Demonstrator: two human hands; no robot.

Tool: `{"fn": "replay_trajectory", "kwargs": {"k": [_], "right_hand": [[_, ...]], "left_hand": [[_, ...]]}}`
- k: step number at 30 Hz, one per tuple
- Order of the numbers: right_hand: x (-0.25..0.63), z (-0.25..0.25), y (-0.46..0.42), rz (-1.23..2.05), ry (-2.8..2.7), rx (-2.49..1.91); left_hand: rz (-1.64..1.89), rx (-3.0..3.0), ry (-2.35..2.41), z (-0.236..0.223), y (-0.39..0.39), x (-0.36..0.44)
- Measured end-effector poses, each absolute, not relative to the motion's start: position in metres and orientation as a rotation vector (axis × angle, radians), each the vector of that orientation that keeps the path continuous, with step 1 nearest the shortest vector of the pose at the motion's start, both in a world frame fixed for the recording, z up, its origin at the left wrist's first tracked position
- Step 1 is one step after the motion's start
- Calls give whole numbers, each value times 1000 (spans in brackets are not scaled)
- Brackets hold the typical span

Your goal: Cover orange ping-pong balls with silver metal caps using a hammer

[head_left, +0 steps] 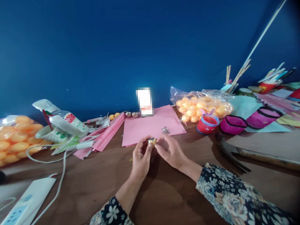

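Over the middle of the table, my left hand (142, 155) pinches a small ball (152, 142) between thumb and fingers. The ball is shiny silver on part of its surface and yellow-orange on the rest. On its right side, my right hand (170, 150) grips the ball's edge with the thumb and forefinger; whether a tiny piece lies between those fingertips is hidden. Just beyond, a little heap of silver bits (165, 129) rests on pink paper sheets (152, 125). Two silver balls (131, 114) stand at the paper's back left edge.
Bags of orange balls (194, 107) lie at back right and far left. A hammer (262, 154) and a red cup (207, 124) are to the right. Leftward are a bottle (75, 122), pink strips (107, 134), a power strip (29, 200) and its cable. A blue wall closes the back.
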State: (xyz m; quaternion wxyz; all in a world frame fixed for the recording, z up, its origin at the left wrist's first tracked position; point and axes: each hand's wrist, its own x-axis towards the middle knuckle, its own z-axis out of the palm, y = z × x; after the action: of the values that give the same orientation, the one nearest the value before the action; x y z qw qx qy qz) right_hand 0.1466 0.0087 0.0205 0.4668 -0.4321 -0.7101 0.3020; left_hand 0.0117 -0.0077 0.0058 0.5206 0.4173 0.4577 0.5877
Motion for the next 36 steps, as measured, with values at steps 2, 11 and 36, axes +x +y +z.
{"fn": "replay_trajectory", "kwargs": {"k": [2,11,36], "right_hand": [[147,23,9,798,-1713,-1094],[148,27,10,965,-1663,-1113],[149,21,16,890,-1622,-1190]], "left_hand": [[1401,1046,1124,5,-7,11],[1400,1134,1150,11,-8,13],[1386,1181,1169,7,-9,13]]}}
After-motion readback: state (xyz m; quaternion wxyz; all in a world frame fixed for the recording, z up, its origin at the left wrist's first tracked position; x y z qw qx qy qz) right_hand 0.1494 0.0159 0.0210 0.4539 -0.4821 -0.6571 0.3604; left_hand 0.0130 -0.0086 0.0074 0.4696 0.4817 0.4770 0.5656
